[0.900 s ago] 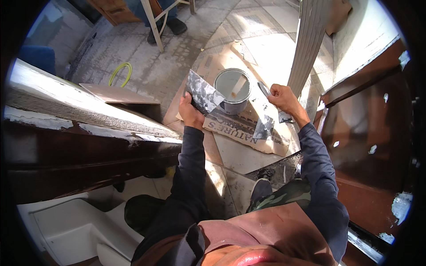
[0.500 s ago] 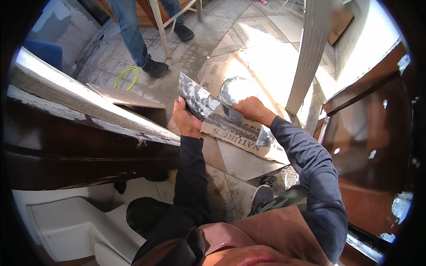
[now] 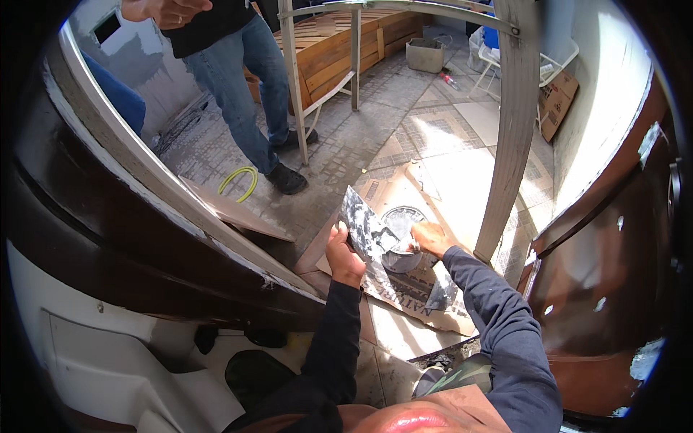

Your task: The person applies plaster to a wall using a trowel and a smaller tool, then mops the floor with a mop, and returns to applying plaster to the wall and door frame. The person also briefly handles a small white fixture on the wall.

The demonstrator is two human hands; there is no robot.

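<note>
My left hand (image 3: 345, 256) is closed on the lower edge of a flat board (image 3: 361, 224), thin and smeared with white and grey filler, tilted up. Beside it, my right hand (image 3: 431, 239) grips a putty knife (image 3: 390, 239). Its small blade points left, at the board's right edge; whether it touches is hard to tell. Just behind and below the knife stands an open round can (image 3: 404, 216) with a pale coated inside. The can rests on a flattened cardboard sheet (image 3: 415, 302), and a grey flat piece (image 3: 442, 290) lies on the cardboard near my right forearm.
A dark brown door panel (image 3: 599, 274) flanks me on the right, another dark panel (image 3: 144, 252) on the left. A wooden post (image 3: 505, 137) rises beyond my right arm. Further off are a standing person (image 3: 245, 79), a yellow hose (image 3: 242, 180), a metal-legged frame (image 3: 292, 94) and a grey tub (image 3: 424, 55).
My view has tilted upward, showing more of the far room. My right hand, earlier at the can's rim, now holds the putty knife blade up by the board's edge.
</note>
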